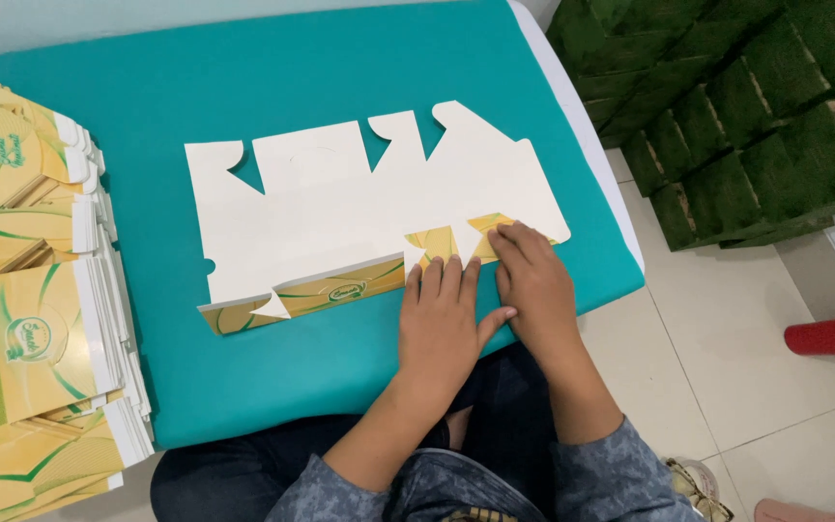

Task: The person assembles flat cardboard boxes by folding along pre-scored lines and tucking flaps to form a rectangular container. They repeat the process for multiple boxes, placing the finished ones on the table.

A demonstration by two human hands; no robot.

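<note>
Fig. Head view, near to far.

Near edge: left hand (440, 324) lies flat, fingers together and extended, palm pressing down on the front edge of the flat die-cut carton blank (359, 217); nothing clamped. Right hand (533, 280) just beside it, thumb touching the left hand, fingers together and pressed flat onto a folded-over yellow flap (488, 235) of the blank; again pressing, not gripping.

Blank: lies plain white side up on the teal table (273, 77), roughly central, long axis left–right. Front flaps are turned back, showing the yellow-green printed face. Upper edge has notched tabs.

Handling (judged): thin paperboard, light, stiff across a panel but bends readily along score lines; smooth surface likely to slide on the tabletop unless pinned w/ a flat palm. Creases or tears at the narrow tabs if pulled hard. Best taken at the flap edges or along a score, thumb under, fingers over; avoid the small triangular tabs.

Left edge: stack of printed carton blanks (26, 319), yellow-green, fanned, many sheets, resting partly on the table; well apart from both hands.

Far right, on the tiled floor (727, 367): pile of dark green blocks (727, 106); contents cannot be told. A red cylindrical object (833, 334) at frame edge. No open container w/ visible contents in view.
</note>
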